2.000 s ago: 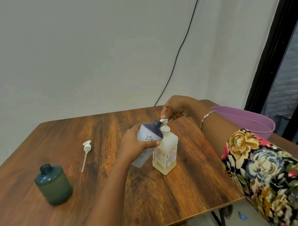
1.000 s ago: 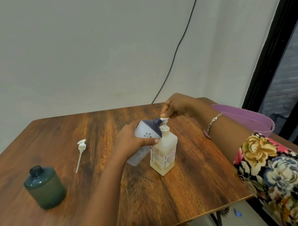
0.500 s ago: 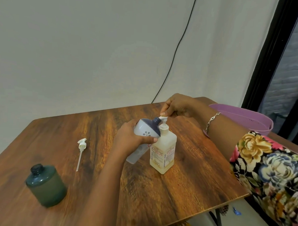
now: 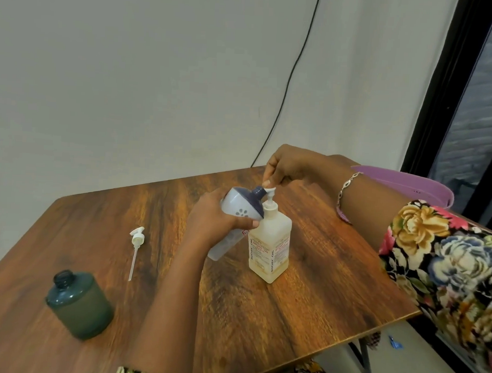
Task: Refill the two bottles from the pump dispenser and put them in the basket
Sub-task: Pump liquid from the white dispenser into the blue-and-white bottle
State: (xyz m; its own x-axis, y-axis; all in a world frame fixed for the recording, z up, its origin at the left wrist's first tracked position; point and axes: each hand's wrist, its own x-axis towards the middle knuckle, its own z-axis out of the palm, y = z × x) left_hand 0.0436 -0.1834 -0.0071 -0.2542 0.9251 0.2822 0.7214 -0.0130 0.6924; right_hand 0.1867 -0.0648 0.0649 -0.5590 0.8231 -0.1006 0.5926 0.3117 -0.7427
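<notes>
A cream pump dispenser stands mid-table. My left hand grips a pale lilac bottle with a dark navy top, tilted so its neck meets the dispenser's white nozzle. My right hand hovers over the pump head, with its fingertips touching the top. A squat dark green bottle stands uncapped at the near left of the table. Its loose white pump cap lies flat on the wood further back. The purple basket sits at the right, behind my forearm.
The wooden table ends close on the right and near side, with a dark metal leg below. A black cable runs down the wall behind the table. A dark window frame stands at the far right.
The pump head has risen and stands higher than a second ago, with my right fingertips following it up. My left hand keeps the lilac bottle tilted at the nozzle.
</notes>
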